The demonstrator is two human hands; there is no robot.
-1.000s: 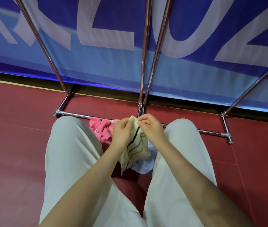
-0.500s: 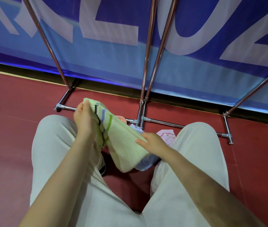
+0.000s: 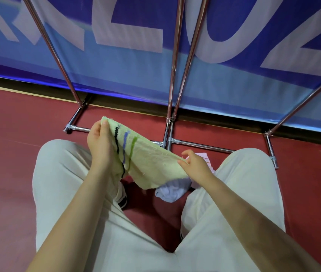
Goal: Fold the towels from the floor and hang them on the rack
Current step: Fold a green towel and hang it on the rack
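A pale yellow towel [image 3: 151, 163] with black, blue and green stripes is stretched out between my hands above my knees. My left hand [image 3: 100, 142] grips its striped end, thumb over the top corner. My right hand [image 3: 195, 165] pinches the towel's plain right edge. Below it on the red floor lie a lilac towel [image 3: 172, 191] and a pink-white towel [image 3: 204, 158], both partly hidden. The chrome rack [image 3: 172, 75] stands just beyond my knees, with its base bar [image 3: 200, 145] on the floor.
My legs in pale trousers [image 3: 61, 183] fill the lower frame, squatting, a shoe [image 3: 122, 197] showing between them. A blue banner wall [image 3: 136, 75] stands behind the rack. Slanted rack poles [image 3: 53, 50] rise at the left and right.
The towel was bunched between both hands close together; my left hand has drawn its striped end up and left while my right hand moved right, spreading it out. The pink towel at left has gone from view.
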